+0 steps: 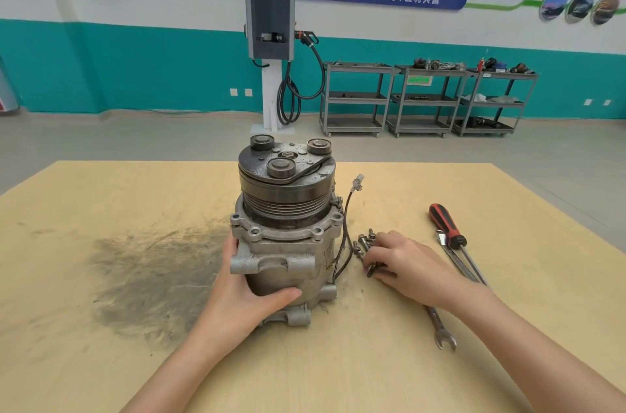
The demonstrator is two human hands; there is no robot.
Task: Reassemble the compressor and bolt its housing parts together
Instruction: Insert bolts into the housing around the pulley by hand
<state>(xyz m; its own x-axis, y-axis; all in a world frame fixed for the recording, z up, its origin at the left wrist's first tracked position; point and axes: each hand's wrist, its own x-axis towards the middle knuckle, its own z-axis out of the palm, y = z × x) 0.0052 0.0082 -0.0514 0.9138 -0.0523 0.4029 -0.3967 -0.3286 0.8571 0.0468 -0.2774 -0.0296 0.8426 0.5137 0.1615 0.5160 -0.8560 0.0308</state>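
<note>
Teal and white walls are running behind a workshop floor, where a grey charging post with a looped black cable is standing at the far centre and three grey steel trolleys are lined up to its right, some carrying small parts. Nearer, a pale wooden counter is filling the lower scene, with a dark greasy smear spreading over its left half. At the middle of the counter the compressor is standing upright on its end, its dark clutch plate and ribbed pulley facing up and its cast aluminium housing below, with a thin black wire and clear plug trailing off its right side. The left hand is gripping the lower housing, thumb lying across the near face and fingers wrapping round the left side. Just right of the compressor, a small heap of bolts is lying on the counter, and the right hand is resting over it with fingers curling down onto the bolts; whether any bolt is actually pinched cannot be told. Further right, a red-and-black screwdriver is lying beside a steel open-end wrench, whose shank is passing under the right wrist.
</note>
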